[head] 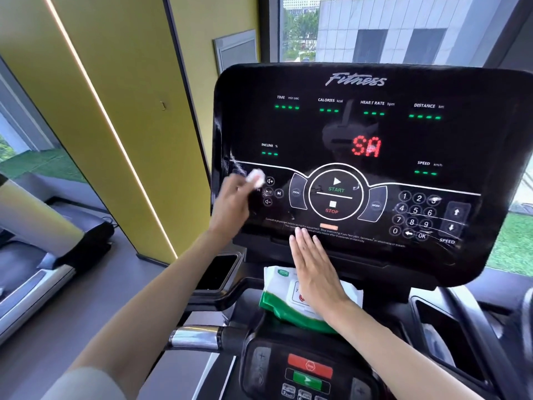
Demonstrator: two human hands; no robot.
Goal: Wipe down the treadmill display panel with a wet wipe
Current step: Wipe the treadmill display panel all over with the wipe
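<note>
The black treadmill display panel (360, 131) fills the upper right, lit with green dashes and a red "SA". My left hand (230, 203) is blurred at the panel's lower left, beside the volume buttons, gripping a small bunched white wet wipe (257, 177) against the glass. My right hand (313, 264) lies flat with its fingers straight, fingertips at the panel's bottom edge, above a white and green wet wipe pack (277, 298) resting on the console shelf. Streaks show near the number keypad (415, 215).
Below the panel sit the console's red stop and green start buttons (310, 370) and a chrome handlebar (196, 337). A dark cup holder (444, 327) lies at the right. A yellow wall (121, 111) and another treadmill (43, 269) stand to the left, windows behind.
</note>
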